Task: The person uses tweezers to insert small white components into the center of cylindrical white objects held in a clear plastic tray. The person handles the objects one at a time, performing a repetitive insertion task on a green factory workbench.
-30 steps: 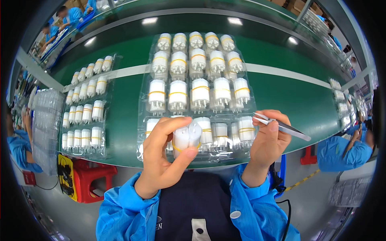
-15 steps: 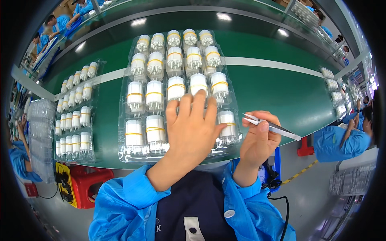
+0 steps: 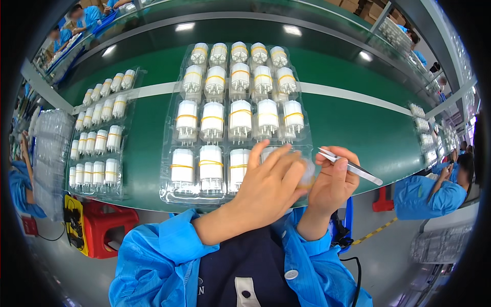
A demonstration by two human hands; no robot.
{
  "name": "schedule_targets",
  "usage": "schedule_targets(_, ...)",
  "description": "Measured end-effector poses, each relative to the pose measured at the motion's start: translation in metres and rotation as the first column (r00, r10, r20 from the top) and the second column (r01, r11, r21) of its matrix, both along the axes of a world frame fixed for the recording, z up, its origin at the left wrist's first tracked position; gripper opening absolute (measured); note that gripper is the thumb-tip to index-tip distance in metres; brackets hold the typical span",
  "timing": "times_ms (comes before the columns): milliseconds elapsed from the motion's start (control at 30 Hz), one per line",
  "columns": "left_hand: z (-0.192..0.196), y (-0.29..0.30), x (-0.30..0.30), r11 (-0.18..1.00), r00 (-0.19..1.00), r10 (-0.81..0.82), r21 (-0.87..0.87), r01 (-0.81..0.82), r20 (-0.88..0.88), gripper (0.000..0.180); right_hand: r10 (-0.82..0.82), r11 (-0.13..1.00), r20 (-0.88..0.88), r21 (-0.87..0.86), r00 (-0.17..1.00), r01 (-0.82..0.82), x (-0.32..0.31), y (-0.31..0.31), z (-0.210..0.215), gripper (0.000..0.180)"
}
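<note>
A clear plastic tray (image 3: 172, 198) holds rows of white cylinders (image 3: 240, 116), each with a yellow band round it and most with metal pins showing at the lower end. My left hand (image 3: 268, 187) is over the tray's near right corner, its fingers curled around a blurred white cylinder (image 3: 307, 173) with a yellow band. Beside it, my right hand (image 3: 332, 187) holds grey metal tweezers (image 3: 353, 168) between thumb and fingers, tips pointing left toward the left hand. Part of the near row is hidden behind my left hand.
A second tray of banded cylinders (image 3: 97, 138) lies to the left on the green table (image 3: 358, 117). Stacked clear trays (image 3: 51, 158) stand farther left. A red stool (image 3: 107, 227) is below the table edge. Co-workers in blue sit around; one person (image 3: 429, 179) is at right.
My left hand has moved right and nearer from the third row, and now has a cylinder in its fingers beside my right hand. My right hand keeps the tweezers. The whole view has shifted slightly.
</note>
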State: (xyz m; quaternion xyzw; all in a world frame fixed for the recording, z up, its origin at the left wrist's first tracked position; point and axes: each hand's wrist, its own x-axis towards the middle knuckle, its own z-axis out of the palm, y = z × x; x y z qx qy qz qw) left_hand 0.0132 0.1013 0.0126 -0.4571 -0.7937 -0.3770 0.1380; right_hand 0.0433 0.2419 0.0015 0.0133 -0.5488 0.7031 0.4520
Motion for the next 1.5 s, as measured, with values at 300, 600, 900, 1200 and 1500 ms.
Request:
schedule_targets(300,0.015,-0.056,0.004,0.703,0.843,-0.262,0.692,-0.167,0.469,0.060,0.056,0.980,-0.092,0.196,0.994,-0.037,0.003,-0.020,0.013,0.036)
schedule_targets(600,0.020,-0.099,-0.001,0.942,0.972,0.169,0.264,-0.208,0.165,0.057,0.406,0.863,0.056,0.304,0.912,-0.403,0.008,-0.068,0.040,0.020)
schedule_targets(900,0.010,-0.097,0.001,0.887,0.967,0.088,0.424,-0.185,0.237,0.059,0.399,0.761,0.184,0.481,0.898,-0.436,-0.001,-0.072,0.045,0.018)
schedule_targets(1200,0.008,-0.100,-0.004,0.892,0.952,-0.020,0.436,-0.121,0.305,0.060,0.463,0.770,0.187,0.399,0.866,-0.498,-0.004,-0.071,0.039,0.015)
schedule_targets(1500,0.005,-0.099,-0.005,0.897,0.939,-0.053,0.430,-0.104,0.339,0.063,0.503,0.762,0.179,0.370,0.846,-0.532,-0.007,-0.068,0.035,0.016)
